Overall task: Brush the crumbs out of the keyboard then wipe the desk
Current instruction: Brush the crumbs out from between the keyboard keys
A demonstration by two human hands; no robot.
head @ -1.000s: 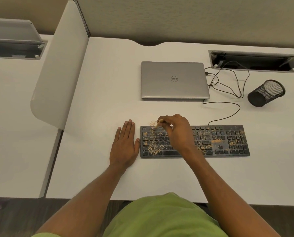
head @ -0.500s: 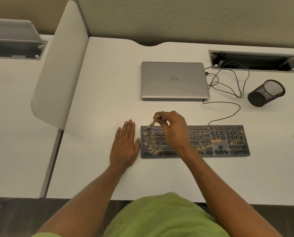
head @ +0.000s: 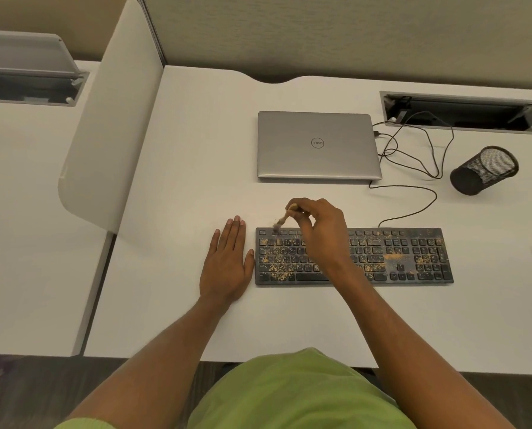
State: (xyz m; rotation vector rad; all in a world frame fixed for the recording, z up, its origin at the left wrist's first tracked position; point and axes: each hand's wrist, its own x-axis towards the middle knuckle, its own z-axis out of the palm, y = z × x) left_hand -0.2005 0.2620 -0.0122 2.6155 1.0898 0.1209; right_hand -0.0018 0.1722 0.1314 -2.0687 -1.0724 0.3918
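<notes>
Brushing keyboard (head: 413,258), far-left corner.
Your right hand (head: 320,230) grip pinches the brush (head: 284,218), bristles on far row; left hand (head: 227,267) flat on table (head: 196,181) just beside. Use short flicks, row by row; crumbs (head: 393,257) thick twd right.

Right grip: we see the right grip (head: 318,230) a little farther from us than one second ago, nearer the far edge of the keyboard (head: 397,258).
Brush: more of the brush (head: 284,217) shows now; before, the fingers (head: 303,210) hid nearly all of it.
Bristles: since half a second ago the bristles (head: 277,226) swung slightly right and away, and they look blurred over the top-left keys.
</notes>
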